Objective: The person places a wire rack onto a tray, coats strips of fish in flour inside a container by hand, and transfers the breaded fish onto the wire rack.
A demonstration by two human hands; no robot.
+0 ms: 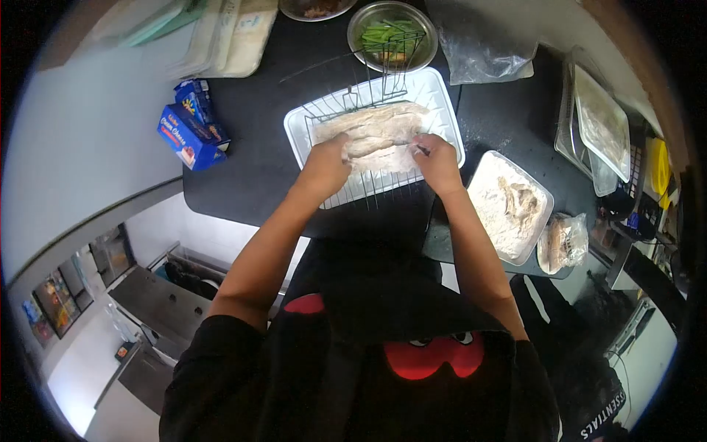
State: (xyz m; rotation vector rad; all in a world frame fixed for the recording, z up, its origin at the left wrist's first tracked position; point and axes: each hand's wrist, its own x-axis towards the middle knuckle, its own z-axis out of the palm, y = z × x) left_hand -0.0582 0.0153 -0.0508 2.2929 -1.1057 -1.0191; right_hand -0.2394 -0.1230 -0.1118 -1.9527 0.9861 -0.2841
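Note:
A flour-coated piece of food, perhaps fish (379,127), lies on a wire grill rack (352,193) over a white tray (297,131). My left hand (328,166) is at its left end, fingers closed on its edge. At the right end my right hand (439,162) pinches the lower edge, with a small dark thing near the fingertips. The rack's upper wire part stands raised behind the food. To the right is a tray of white flour (508,214) with clumps in it.
A metal bowl of green vegetables (388,37) and another bowl (317,7) stand at the back. Blue boxes (191,136) lie left. A plastic bag (486,55), a bagged item (565,239) and stacked trays (600,121) are right. Another person's dark sleeve (589,390) shows lower right.

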